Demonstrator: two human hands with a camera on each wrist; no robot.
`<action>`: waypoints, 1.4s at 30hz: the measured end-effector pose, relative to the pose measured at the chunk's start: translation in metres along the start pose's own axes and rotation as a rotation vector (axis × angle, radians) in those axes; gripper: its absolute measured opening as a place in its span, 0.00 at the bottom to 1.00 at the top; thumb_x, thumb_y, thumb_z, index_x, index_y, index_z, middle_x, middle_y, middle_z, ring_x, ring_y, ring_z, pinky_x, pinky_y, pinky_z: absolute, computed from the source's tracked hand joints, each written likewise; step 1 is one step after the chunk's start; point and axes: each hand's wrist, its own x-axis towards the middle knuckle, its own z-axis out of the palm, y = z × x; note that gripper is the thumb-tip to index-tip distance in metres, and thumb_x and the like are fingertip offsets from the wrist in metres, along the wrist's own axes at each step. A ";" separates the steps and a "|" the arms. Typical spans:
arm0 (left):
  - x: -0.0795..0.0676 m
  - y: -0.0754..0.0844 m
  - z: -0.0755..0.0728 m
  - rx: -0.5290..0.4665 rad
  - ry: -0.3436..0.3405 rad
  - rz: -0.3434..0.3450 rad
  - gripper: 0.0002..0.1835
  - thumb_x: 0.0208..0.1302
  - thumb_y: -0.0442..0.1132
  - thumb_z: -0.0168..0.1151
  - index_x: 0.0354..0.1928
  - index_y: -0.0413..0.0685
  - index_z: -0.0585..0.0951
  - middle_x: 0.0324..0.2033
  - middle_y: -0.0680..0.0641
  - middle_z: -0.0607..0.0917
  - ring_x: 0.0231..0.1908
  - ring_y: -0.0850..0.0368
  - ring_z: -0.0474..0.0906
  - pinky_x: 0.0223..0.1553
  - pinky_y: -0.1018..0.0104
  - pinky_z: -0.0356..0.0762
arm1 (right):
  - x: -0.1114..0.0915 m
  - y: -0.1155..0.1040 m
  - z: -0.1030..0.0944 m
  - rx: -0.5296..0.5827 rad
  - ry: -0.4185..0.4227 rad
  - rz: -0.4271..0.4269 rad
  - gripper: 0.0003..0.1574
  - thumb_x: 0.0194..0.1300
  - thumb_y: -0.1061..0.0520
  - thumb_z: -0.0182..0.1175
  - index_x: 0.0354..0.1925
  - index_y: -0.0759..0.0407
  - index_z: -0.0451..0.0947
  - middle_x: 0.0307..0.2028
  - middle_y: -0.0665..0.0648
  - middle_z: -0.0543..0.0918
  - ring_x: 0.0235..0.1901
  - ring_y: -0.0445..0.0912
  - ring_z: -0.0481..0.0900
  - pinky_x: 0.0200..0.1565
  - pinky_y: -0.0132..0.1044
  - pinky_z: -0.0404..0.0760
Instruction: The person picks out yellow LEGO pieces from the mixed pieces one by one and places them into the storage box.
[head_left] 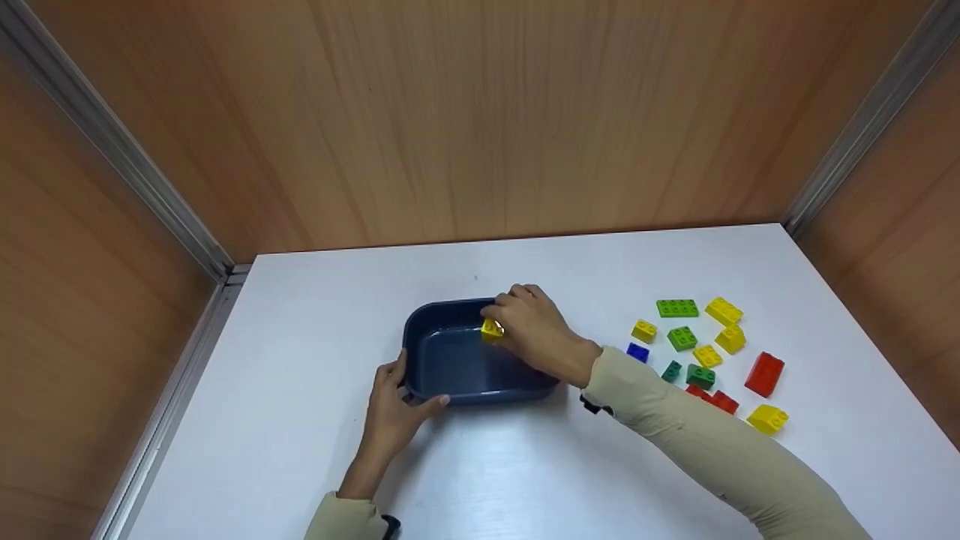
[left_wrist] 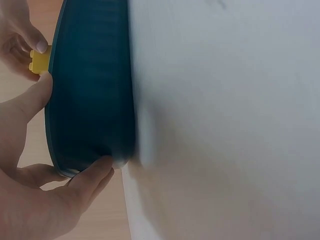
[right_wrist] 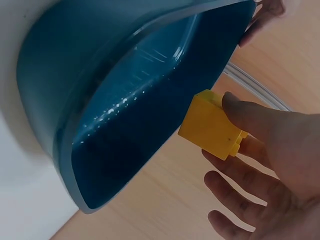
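My right hand (head_left: 536,330) pinches a yellow toy brick (right_wrist: 209,126) between thumb and fingers, over the opening of a dark blue plastic tub (head_left: 480,396). Studs show on one side of the brick in the right wrist view. At the tub's near left corner, my left hand (head_left: 391,412) grips the wall, its thumb at the rim and its fingers round the corner. Seen from the left wrist, the yellow brick overlaps the far edge of the tub. The part of the tub's floor that shows in the head view is bare.
Loose bricks lie on the white table (head_left: 247,420) to the right, among them a light green one (head_left: 677,308), a blue one (head_left: 637,352), a large red one (head_left: 764,374) and several yellow ones. Wooden panels (head_left: 487,135) enclose the back and sides.
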 end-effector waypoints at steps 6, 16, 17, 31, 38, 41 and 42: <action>0.000 0.000 0.000 0.002 0.003 -0.007 0.56 0.59 0.37 0.81 0.80 0.29 0.55 0.68 0.28 0.68 0.68 0.28 0.72 0.66 0.47 0.79 | 0.009 0.000 -0.001 -0.026 -0.021 -0.016 0.24 0.65 0.55 0.77 0.58 0.58 0.88 0.51 0.57 0.90 0.53 0.55 0.83 0.68 0.56 0.77; -0.001 -0.001 -0.001 0.014 -0.005 -0.011 0.56 0.59 0.37 0.81 0.81 0.29 0.55 0.68 0.28 0.67 0.68 0.28 0.72 0.66 0.47 0.79 | 0.018 -0.006 0.002 -0.038 -0.059 -0.070 0.24 0.65 0.54 0.77 0.58 0.57 0.87 0.51 0.57 0.89 0.54 0.54 0.82 0.67 0.53 0.78; -0.001 -0.001 -0.001 0.012 -0.006 -0.012 0.56 0.59 0.37 0.81 0.81 0.29 0.55 0.68 0.28 0.68 0.68 0.28 0.72 0.66 0.47 0.79 | 0.019 -0.007 0.003 -0.043 -0.058 -0.076 0.24 0.65 0.54 0.77 0.58 0.57 0.88 0.51 0.57 0.89 0.54 0.54 0.82 0.67 0.53 0.78; -0.002 0.001 -0.002 -0.007 -0.011 0.001 0.57 0.59 0.38 0.81 0.81 0.30 0.55 0.68 0.29 0.67 0.67 0.28 0.73 0.66 0.46 0.79 | 0.032 -0.012 0.013 -0.149 -0.106 -0.158 0.23 0.67 0.52 0.75 0.60 0.54 0.87 0.54 0.55 0.89 0.55 0.53 0.83 0.64 0.50 0.81; -0.001 0.000 -0.002 -0.002 -0.011 -0.009 0.57 0.59 0.39 0.82 0.81 0.30 0.55 0.69 0.29 0.67 0.68 0.28 0.72 0.66 0.46 0.78 | 0.041 -0.013 0.014 -0.177 -0.131 -0.186 0.24 0.69 0.52 0.74 0.61 0.54 0.86 0.56 0.55 0.89 0.55 0.52 0.83 0.64 0.49 0.81; -0.001 0.000 -0.002 -0.004 -0.014 -0.012 0.57 0.59 0.39 0.81 0.81 0.31 0.55 0.69 0.29 0.66 0.69 0.28 0.72 0.66 0.46 0.79 | 0.045 -0.014 0.015 -0.193 -0.150 -0.189 0.24 0.69 0.52 0.73 0.62 0.53 0.86 0.56 0.54 0.89 0.55 0.51 0.84 0.65 0.48 0.81; -0.002 0.000 -0.002 -0.006 -0.014 -0.011 0.57 0.59 0.39 0.81 0.81 0.31 0.55 0.69 0.29 0.67 0.69 0.28 0.72 0.66 0.47 0.79 | 0.046 -0.014 0.016 -0.200 -0.160 -0.191 0.24 0.69 0.52 0.73 0.62 0.53 0.86 0.56 0.54 0.89 0.55 0.51 0.84 0.65 0.48 0.81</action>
